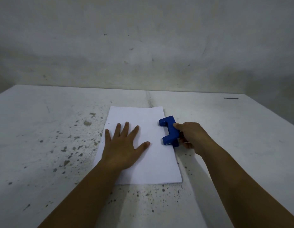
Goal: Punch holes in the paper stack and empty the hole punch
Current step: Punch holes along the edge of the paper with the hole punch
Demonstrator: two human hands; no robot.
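A white paper stack lies lengthwise on the table, with a punched hole near its left edge. My left hand lies flat on the stack, fingers spread. A blue hole punch sits on the stack's right edge, its two arms reaching over the paper. My right hand grips the punch from the right side, fingers wrapped around its body.
The white table top is stained with many dark specks, thickest to the left of and in front of the paper. A grey wall rises right behind the table's far edge. A short dark mark lies at the far right.
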